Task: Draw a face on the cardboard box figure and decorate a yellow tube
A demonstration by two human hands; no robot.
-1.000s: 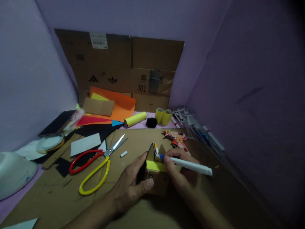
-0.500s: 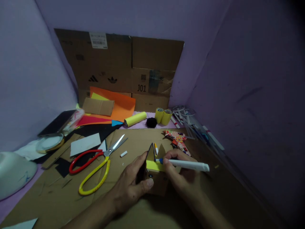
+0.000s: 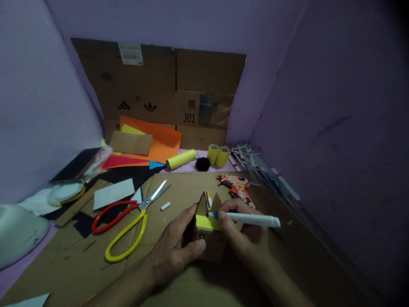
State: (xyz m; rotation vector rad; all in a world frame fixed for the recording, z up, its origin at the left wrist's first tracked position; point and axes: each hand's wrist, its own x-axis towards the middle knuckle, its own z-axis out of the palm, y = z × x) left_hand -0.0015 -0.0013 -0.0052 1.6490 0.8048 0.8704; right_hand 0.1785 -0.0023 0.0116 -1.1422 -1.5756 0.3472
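Observation:
A small cardboard box (image 3: 213,245) with two pointed ear-like flaps and a yellow strip on top is gripped at its left side by my left hand (image 3: 179,241). One flap has a dark blue line along its edge. In my right hand (image 3: 243,230) is a white marker (image 3: 252,219), its blue tip end touching or very near the left flap, just above the yellow strip. My right fingers partly hide the box's right side. Beyond the box lies a small orange-and-white pen-like piece (image 3: 209,199). A white marker cap (image 3: 165,206) rests to the left.
Scissors (image 3: 145,204) with red and yellow handles lie open on the cardboard sheet. Yellow tubes (image 3: 181,159), black yarn (image 3: 203,164) and a floral piece (image 3: 238,185) are farther back. Coloured paper (image 3: 166,140) and a bowl (image 3: 22,234) are at left, several markers (image 3: 286,184) at right.
The outer end of the marker has dipped very slightly. Both hands and the box otherwise keep almost the same place; the whole view has shifted a little.

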